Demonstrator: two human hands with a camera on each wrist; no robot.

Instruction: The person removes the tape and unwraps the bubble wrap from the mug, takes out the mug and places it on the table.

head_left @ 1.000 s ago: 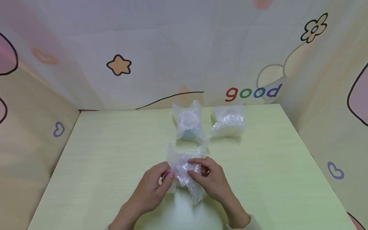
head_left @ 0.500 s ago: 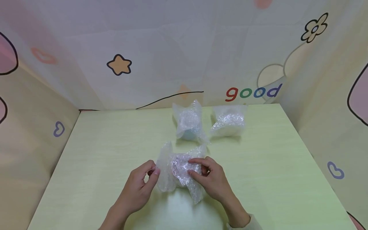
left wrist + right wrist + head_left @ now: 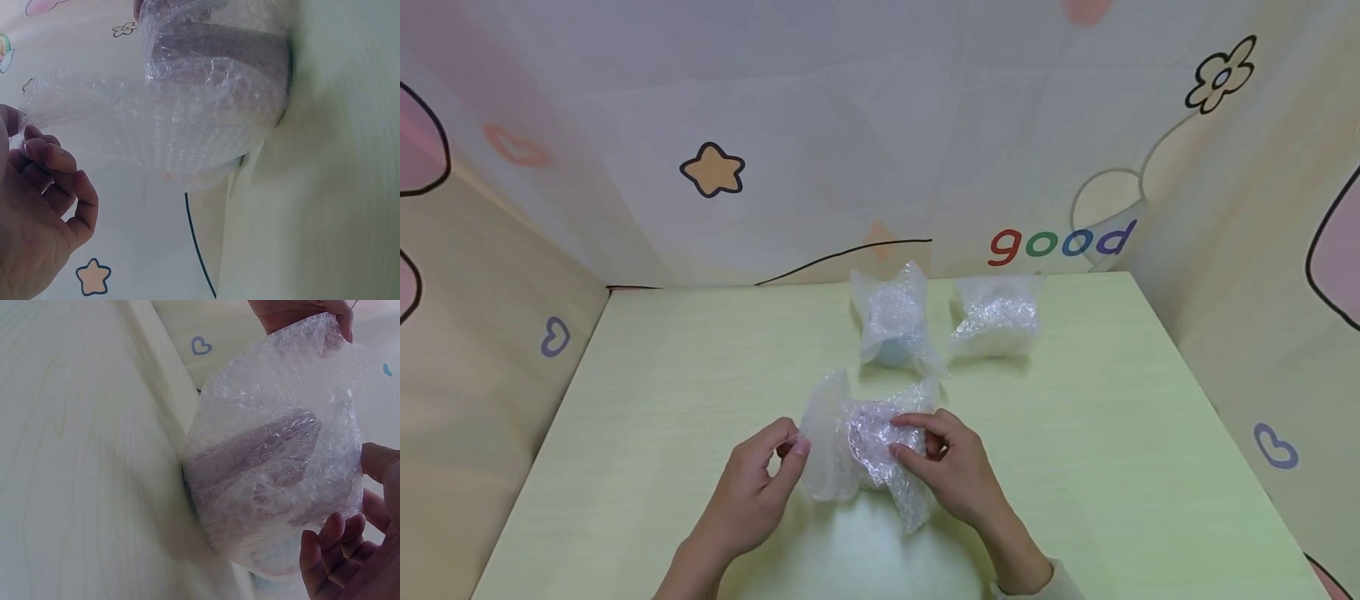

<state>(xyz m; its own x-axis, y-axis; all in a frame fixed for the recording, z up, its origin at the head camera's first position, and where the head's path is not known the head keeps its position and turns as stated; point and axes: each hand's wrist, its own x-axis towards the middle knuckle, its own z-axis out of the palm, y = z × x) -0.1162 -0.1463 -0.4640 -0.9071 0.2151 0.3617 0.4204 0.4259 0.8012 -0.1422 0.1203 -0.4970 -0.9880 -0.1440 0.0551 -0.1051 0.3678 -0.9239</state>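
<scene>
A bubble-wrapped bundle (image 3: 872, 446) stands on the table in the middle of the head view. Through the clear layers, a dull pinkish, round-sided object (image 3: 256, 459) shows in the right wrist view; its kind is hidden by the wrap. My left hand (image 3: 752, 487) pinches the outer edge of a loose flap of bubble wrap (image 3: 144, 122) between thumb and forefinger, drawn out to the left. From the right, my right hand (image 3: 951, 462) holds the top of the bundle with thumb and forefinger set apart on the wrap, its other fingers curled under.
Behind the bundle stands another bubble-wrapped item (image 3: 895, 321) with a bluish base. To its right, near the table's back edge, is a third wrapped item (image 3: 998, 317). Printed curtains (image 3: 820, 167) enclose the pale table (image 3: 662, 400) at the back and sides.
My left hand has moved left, pulling the wrap flap out from the bundle, mostly in the first half second. The right hand keeps its place on top.
</scene>
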